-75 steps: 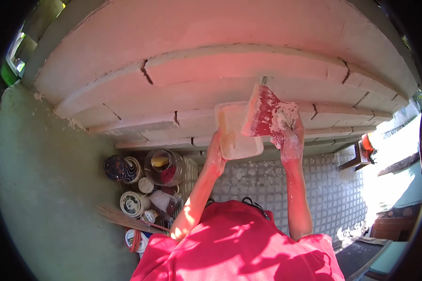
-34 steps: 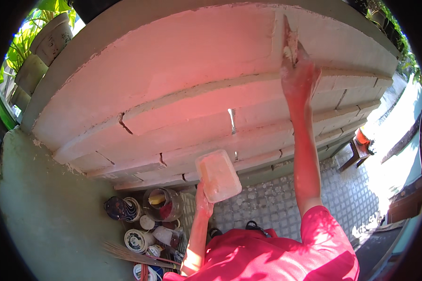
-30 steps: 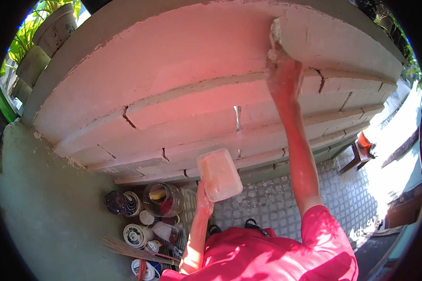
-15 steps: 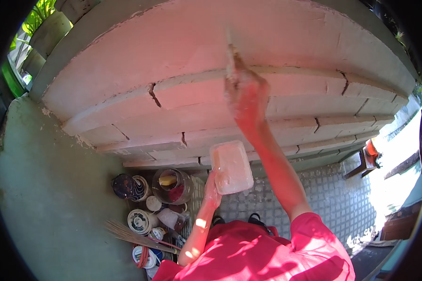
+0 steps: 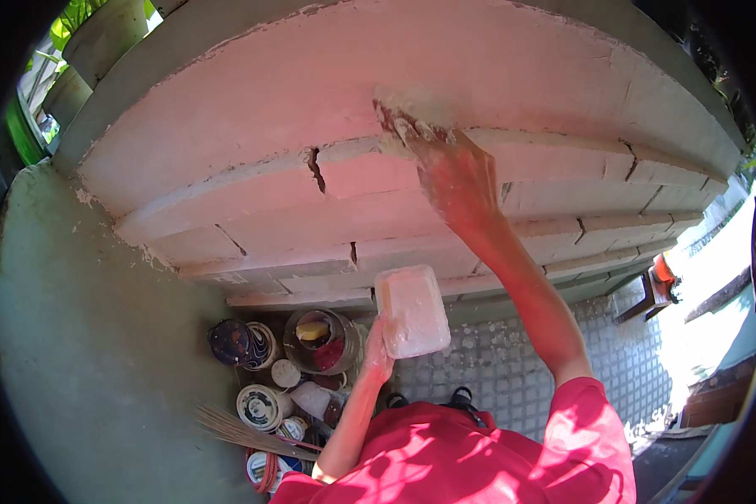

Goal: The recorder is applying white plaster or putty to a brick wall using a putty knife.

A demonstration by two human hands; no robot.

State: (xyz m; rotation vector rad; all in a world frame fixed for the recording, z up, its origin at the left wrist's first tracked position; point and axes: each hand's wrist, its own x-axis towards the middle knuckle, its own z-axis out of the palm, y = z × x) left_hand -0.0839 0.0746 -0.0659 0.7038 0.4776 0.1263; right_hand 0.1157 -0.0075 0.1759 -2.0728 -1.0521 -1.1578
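My right hand reaches up to the wall, fingers wrapped round a flat scraper smeared with whitish paste. The scraper lies against the smooth upper face of the pale wall, just above the top ledge; its blade is blurred. Lower down, my left hand grips a shallow rectangular plastic tub by its left side, in front of my chest. Whitish paste coats the inside of the tub.
Below left stand several paint buckets, a clear round tub and a stick broom beside a green side wall. Potted plants sit at the upper left. A small wooden stool stands right on the tiled floor.
The scraper has swung from upright and edge-on to lying flatter against the wall, its tip lower and further left. The tub has shifted slightly down in view, still in my left hand.
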